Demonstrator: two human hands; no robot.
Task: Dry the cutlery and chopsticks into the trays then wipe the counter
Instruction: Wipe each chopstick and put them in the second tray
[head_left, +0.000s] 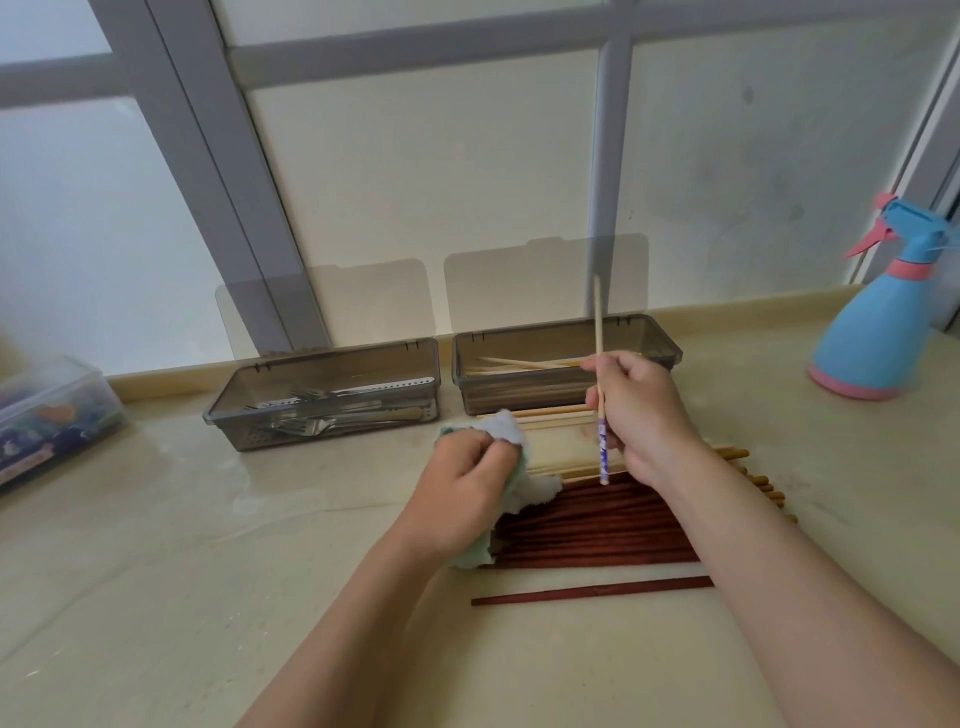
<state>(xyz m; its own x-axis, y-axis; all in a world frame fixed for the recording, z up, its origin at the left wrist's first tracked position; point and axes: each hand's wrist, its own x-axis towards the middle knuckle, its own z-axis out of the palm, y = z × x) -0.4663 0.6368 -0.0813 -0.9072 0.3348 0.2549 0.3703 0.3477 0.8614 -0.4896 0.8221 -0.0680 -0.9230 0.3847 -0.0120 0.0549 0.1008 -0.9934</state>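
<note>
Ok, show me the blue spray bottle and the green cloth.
Blue plastic spray bottle (878, 332): head view, on its body.
Green cloth (511, 428): head view, on its bunched top.

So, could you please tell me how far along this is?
Done: forks in the left tray, a few pale chopsticks in the right tray. In hand: the right hand holds a blue-patterned chopstick, the left hand grips the cloth. Left: the red chopsticks, other pale ones, wiping the counter.
</note>
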